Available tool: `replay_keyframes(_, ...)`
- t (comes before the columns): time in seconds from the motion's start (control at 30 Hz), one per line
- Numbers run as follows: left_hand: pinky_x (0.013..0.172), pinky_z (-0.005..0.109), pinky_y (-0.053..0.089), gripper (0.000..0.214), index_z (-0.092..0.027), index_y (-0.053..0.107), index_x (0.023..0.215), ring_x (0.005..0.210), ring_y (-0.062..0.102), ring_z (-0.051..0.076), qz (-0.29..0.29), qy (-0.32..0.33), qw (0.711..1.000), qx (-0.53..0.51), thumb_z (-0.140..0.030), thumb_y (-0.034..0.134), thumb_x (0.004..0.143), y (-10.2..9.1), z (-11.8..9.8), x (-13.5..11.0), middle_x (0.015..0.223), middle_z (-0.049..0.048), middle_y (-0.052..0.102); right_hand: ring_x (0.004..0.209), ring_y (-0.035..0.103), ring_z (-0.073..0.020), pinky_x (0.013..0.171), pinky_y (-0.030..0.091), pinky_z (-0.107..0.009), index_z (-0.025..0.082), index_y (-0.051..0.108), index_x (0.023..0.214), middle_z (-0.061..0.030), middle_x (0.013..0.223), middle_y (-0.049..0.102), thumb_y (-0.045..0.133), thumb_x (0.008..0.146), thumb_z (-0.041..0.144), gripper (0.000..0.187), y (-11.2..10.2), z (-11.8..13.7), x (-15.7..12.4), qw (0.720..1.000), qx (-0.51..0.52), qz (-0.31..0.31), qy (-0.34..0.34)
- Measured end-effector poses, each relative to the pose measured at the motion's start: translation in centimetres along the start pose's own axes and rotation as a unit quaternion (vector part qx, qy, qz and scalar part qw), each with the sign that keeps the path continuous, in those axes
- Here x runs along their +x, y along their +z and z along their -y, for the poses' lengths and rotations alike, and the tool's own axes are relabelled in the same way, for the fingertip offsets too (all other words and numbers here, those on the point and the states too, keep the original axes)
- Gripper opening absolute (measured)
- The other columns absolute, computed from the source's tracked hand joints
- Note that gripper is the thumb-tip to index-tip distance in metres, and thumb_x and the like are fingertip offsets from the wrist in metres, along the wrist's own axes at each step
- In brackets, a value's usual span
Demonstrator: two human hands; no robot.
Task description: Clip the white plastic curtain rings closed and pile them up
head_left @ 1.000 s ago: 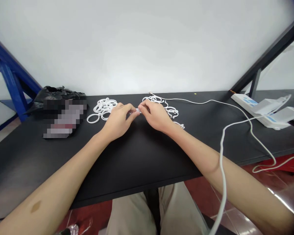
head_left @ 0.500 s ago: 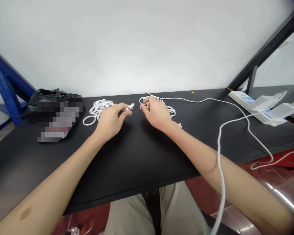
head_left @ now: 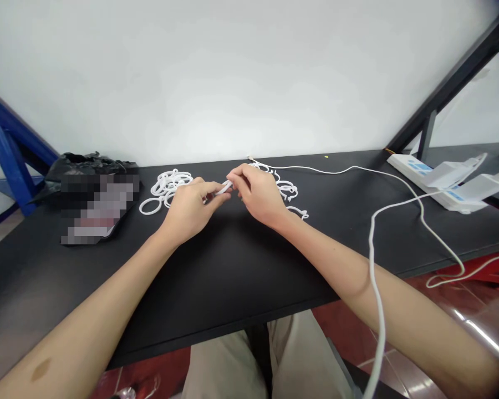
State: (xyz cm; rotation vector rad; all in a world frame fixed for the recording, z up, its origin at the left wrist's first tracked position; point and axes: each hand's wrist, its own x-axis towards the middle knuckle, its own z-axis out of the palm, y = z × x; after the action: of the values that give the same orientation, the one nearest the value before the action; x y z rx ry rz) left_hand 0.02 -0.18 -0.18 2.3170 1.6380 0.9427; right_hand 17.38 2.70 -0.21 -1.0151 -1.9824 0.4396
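White plastic ring [head_left: 224,188] pinched between both hands, held just above the black table [head_left: 233,266], centre of view. Judged light, thin, a bit springy and smooth, so it could slip; best taken at the rim on opposite sides with fingertips, near the split if it has one, which is too small to tell here. Looks small, glossy white, mostly hidden by fingers.

Left hand [head_left: 189,208] closed on the ring's left end, thumb and forefinger together. Right hand [head_left: 258,194] closed on its right end, fingertips meeting the left hand's.

At 9 o'clock of the ring, a loose pile of white rings [head_left: 166,188] on the table. At 3 o'clock, a second cluster of rings [head_left: 289,194] partly behind the right hand. A white cable [head_left: 374,238] runs from 1 o'clock round to 4 o'clock, off the table edge. Power strip [head_left: 444,183] far out at 3 o'clock. Black bag [head_left: 87,163] far out at 9 o'clock, part blurred.
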Motion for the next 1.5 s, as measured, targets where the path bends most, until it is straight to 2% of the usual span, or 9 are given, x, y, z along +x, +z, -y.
replay_keyframes(0.33,0.073,0.033,0.046,0.027,-0.030,0.077,0.088,0.071,0.057,0.019,-0.014,0.002,1.000,-0.028,-0.049,0.058,0.089,-0.1,-0.1,-0.1,0.077,-0.0004,0.070,0.062,0.061,-0.0105,0.068,0.050,-0.025,0.021,0.057,0.083,0.0025,0.073,0.067,0.055,0.094,0.028,0.014,0.2,0.2,0.1,0.987,0.129,0.008,0.091)
replay_keyframes(0.47,0.072,0.032,0.045,0.026,-0.028,0.076,0.089,0.073,0.057,0.019,-0.016,0.014,0.999,-0.028,-0.047,0.058,0.090,0.0,-0.1,-0.1,0.080,0.0001,0.071,0.061,0.061,-0.0104,0.066,0.050,-0.024,0.020,0.057,0.083,0.0024,0.072,0.066,0.055,0.095,0.029,0.015,0.1,0.2,0.2,0.989,0.119,0.003,0.092)
replay_keyframes(0.63,0.082,0.040,0.043,0.030,-0.026,0.075,0.091,0.086,0.058,0.025,-0.052,0.012,0.998,0.041,-0.046,0.052,0.093,-0.4,0.8,0.1,0.085,0.0051,0.072,0.079,0.066,-0.0193,0.076,0.048,-0.033,0.020,0.060,0.102,-0.0047,0.084,0.070,0.053,0.097,0.044,0.026,-0.9,0.1,0.3,0.995,-0.079,0.017,0.062)
replay_keyframes(0.77,0.089,0.053,0.038,0.034,-0.023,0.074,0.092,0.107,0.054,0.038,-0.049,-0.038,0.984,0.164,-0.045,0.049,0.093,-0.8,1.6,0.0,0.099,0.0130,0.071,0.086,0.067,-0.0317,0.076,0.048,-0.043,0.015,0.063,0.098,-0.0186,0.091,0.070,0.058,0.094,0.047,0.032,-2.9,-0.2,0.5,0.941,-0.288,0.055,0.168)
replay_keyframes(0.87,0.089,0.055,0.038,0.035,-0.022,0.074,0.097,0.111,0.051,0.040,-0.055,-0.043,0.973,0.221,-0.046,0.049,0.093,-0.7,1.8,-0.1,0.108,0.0150,0.069,0.091,0.067,-0.0356,0.075,0.049,-0.044,0.012,0.066,0.095,-0.0230,0.094,0.069,0.064,0.089,0.050,0.038,-4.3,-0.3,0.4,0.911,-0.326,0.111,0.225)
replay_keyframes(1.0,0.090,0.053,0.039,0.035,-0.020,0.072,0.103,0.111,0.051,0.038,-0.056,-0.017,0.966,0.250,-0.043,0.047,0.094,0.0,1.9,0.0,0.110,0.0135,0.067,0.097,0.066,-0.0349,0.077,0.049,-0.042,0.010,0.064,0.106,-0.0223,0.099,0.070,0.057,0.093,0.049,0.041,-4.4,-0.1,0.2,0.901,-0.334,0.169,0.220)
replay_keyframes(1.27,0.093,0.049,0.041,0.027,-0.020,0.071,0.105,0.103,0.050,0.030,0.001,0.091,0.984,0.151,-0.035,0.052,0.094,0.7,1.5,0.0,0.106,0.0080,0.070,0.080,0.066,-0.0167,0.077,0.044,-0.027,0.017,0.063,0.097,-0.0050,0.086,0.072,0.042,0.102,0.029,0.024,-2.4,-0.1,0.5,0.982,-0.149,0.082,0.081)
replay_keyframes(1.37,0.094,0.046,0.042,0.025,-0.021,0.071,0.108,0.101,0.049,0.027,0.016,0.133,0.986,0.103,-0.032,0.054,0.093,0.8,1.4,-0.1,0.105,0.0070,0.069,0.081,0.066,-0.0197,0.074,0.043,-0.029,0.017,0.063,0.092,-0.0077,0.086,0.072,0.040,0.101,0.027,0.027,-2.7,-0.1,0.6,0.973,-0.207,0.036,0.098)
replay_keyframes(1.5,0.095,0.044,0.043,0.029,-0.023,0.069,0.118,0.102,0.047,0.026,0.044,0.186,0.979,0.074,-0.032,0.057,0.094,1.5,0.9,-0.4,0.114,0.0074,0.065,0.082,0.066,-0.0260,0.069,0.040,-0.033,0.016,0.064,0.085,-0.0135,0.088,0.072,0.043,0.099,0.031,0.030,-2.8,-0.2,0.5,0.943,-0.296,0.069,0.135)
